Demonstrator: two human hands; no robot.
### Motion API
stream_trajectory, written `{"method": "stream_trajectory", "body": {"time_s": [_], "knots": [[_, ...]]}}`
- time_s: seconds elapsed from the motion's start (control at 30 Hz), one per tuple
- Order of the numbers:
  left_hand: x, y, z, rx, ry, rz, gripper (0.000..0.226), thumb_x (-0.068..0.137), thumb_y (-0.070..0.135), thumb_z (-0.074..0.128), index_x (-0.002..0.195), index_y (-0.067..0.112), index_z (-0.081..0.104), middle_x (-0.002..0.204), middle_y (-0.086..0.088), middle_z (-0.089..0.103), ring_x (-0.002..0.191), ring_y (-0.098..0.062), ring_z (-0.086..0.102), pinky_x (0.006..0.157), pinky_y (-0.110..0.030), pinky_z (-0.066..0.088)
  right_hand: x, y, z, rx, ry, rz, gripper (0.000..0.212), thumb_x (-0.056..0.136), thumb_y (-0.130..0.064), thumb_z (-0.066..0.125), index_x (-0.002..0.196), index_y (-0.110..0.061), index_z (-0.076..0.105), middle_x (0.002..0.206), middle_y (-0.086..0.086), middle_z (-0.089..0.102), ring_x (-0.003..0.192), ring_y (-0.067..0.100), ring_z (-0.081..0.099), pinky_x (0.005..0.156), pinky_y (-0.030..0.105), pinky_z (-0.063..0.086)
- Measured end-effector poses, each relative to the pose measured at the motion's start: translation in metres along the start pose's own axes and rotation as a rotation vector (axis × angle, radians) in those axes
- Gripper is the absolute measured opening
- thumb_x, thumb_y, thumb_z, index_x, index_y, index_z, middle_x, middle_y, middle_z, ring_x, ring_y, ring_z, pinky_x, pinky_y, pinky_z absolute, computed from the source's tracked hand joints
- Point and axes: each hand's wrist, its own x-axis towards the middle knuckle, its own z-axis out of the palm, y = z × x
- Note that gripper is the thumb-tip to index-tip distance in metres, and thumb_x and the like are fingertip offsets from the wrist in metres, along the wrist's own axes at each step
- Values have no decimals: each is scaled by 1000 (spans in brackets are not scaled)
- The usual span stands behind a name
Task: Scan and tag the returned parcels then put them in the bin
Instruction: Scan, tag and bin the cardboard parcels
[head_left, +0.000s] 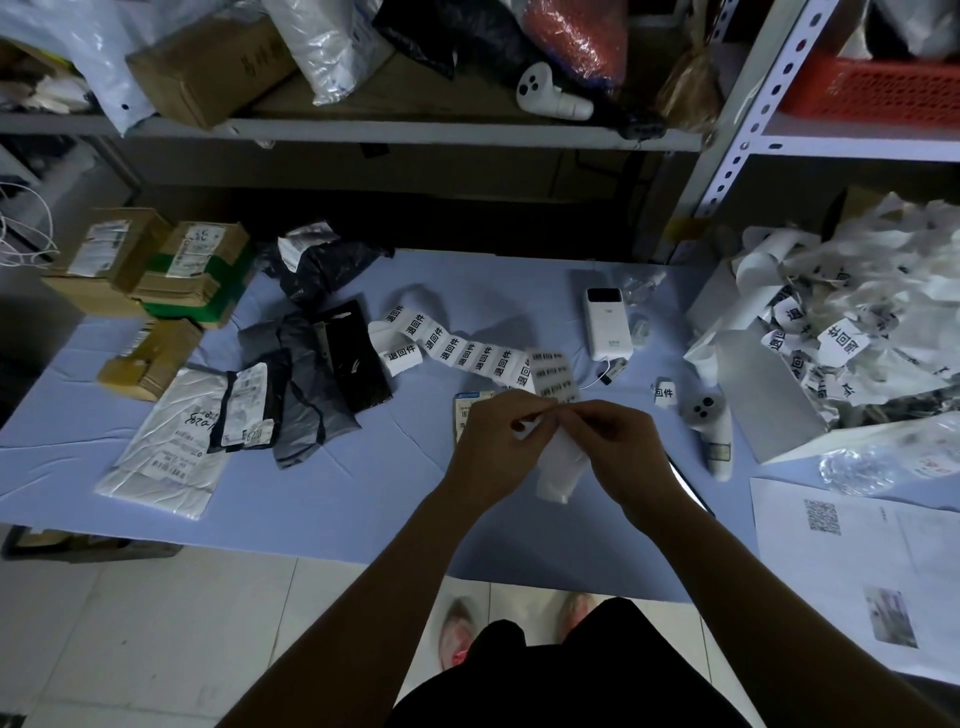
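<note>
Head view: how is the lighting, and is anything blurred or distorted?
Head view: dim throughout, darkest under the shelf; wide-angle distortion slants the shelf post; the shoes are blurred; the left hand and right hand, pinching a label, are sharp enough.

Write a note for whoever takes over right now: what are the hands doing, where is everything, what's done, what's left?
Left hand and right hand: both pinch one sticker.
Sticker strip lies behind them; scanner lies on the right.
A small parcel sits under the hands.
Bags and boxes wait on the left.
Done: cannot tell.
Left: tag the parcels, bin them; I see no parcel bin.
</note>
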Motion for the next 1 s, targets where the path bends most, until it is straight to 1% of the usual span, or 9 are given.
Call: {"method": "stream_trajectory", "body": {"time_s": [0.13, 0.23, 0.4, 0.53, 0.63, 0.77, 0.9, 0.93, 1.0], "knots": [[1, 1, 0, -216, 16, -162, 21, 91, 10, 74, 111, 6, 77, 117, -4, 74, 96, 0, 71, 77, -14, 54, 2, -1, 1, -6, -15, 19, 18, 98, -20, 65, 92, -31, 78, 98, -12, 77, 90, 5, 71, 74, 18, 55], [0, 0, -2, -280, 35, -236, 16, 89, 8, 76, 105, 6, 78, 116, -6, 74, 99, -5, 71, 78, -21, 59, 3, 0, 1, 8, -21, 49, 16, 98, -21, 66, 92, -27, 79, 99, -7, 77, 94, 12, 72, 80, 26, 59], [-1, -4, -3, -318, 38, -295, 10, 88, 10, 77, 94, 17, 80, 101, 12, 73, 90, 4, 69, 69, -18, 57, 1, -1, 3, 31, -30, 51, 15, 98, -21, 67, 91, -26, 79, 96, -6, 77, 91, 12, 72, 75, 22, 59], [-2, -4, -4, -397, 44, -439, 7, 82, 23, 82, 88, 26, 82, 98, 10, 77, 85, -10, 73, 70, -51, 61, 2, -2, 3, -25, -38, 62, 12, 97, -26, 67, 94, -25, 79, 101, -9, 76, 93, 8, 71, 78, 26, 61], [-3, -3, -6, -409, 32, -457, 8, 81, 25, 83, 89, 25, 82, 98, 6, 77, 83, -20, 73, 67, -63, 59, 2, -3, 3, -84, -14, 41, 9, 96, -22, 68, 95, -21, 77, 96, -9, 76, 90, 5, 70, 74, 19, 57], [-3, -4, -6, -347, 29, -418, 10, 85, 18, 80, 84, 28, 81, 94, 9, 77, 80, -13, 72, 64, -60, 59, 1, -3, 6, -134, 5, -5, 8, 96, -15, 67, 96, -16, 75, 100, -11, 73, 92, -3, 66, 71, 11, 53], [-2, -8, -6, -304, 35, -448, 5, 88, 15, 77, 87, 19, 79, 92, 6, 76, 84, -20, 71, 62, -59, 60, 3, -1, 7, -201, -8, -10, 10, 97, -14, 66, 100, -12, 75, 101, -8, 72, 92, -7, 64, 71, 6, 49], [-1, -10, -6, -295, 46, -442, 4, 89, 15, 76, 87, 17, 78, 90, 7, 75, 82, -16, 71, 61, -52, 62, 3, 0, 7, -207, -9, -1, 11, 97, -14, 65, 101, -12, 75, 101, -9, 72, 91, -7, 64, 71, 6, 48], [2, -12, -6, -255, 100, -410, 8, 92, 13, 71, 86, 14, 76, 83, 10, 73, 70, -5, 67, 56, -25, 59, 3, 4, 6, -219, -1, 25, 11, 97, -16, 65, 101, -15, 75, 100, -10, 72, 89, -5, 65, 70, 5, 47]]}}
